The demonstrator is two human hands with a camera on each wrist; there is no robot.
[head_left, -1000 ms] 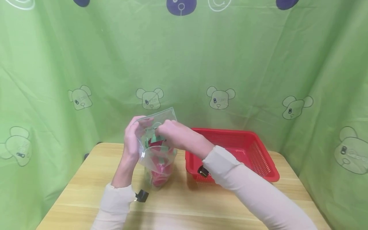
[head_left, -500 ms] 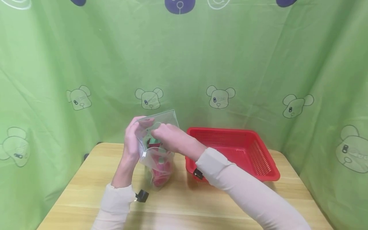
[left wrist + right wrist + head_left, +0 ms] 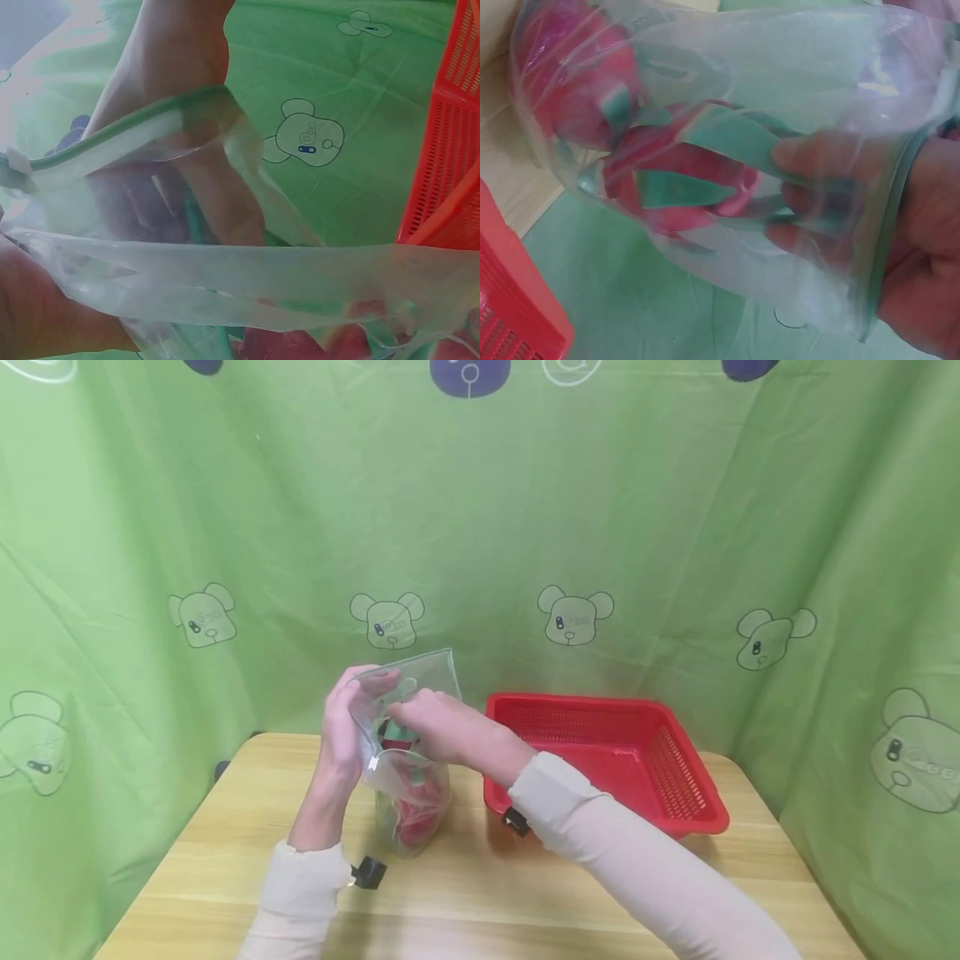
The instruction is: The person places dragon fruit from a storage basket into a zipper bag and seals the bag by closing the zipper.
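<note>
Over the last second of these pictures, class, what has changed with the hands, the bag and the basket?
The right hand has sunk lower into the mouth of the clear bag, fingers now deeper among the red and green pieces inside. The left hand keeps its grip on the bag's rim, and the bag still stands on the table. The red basket has not moved.
</note>
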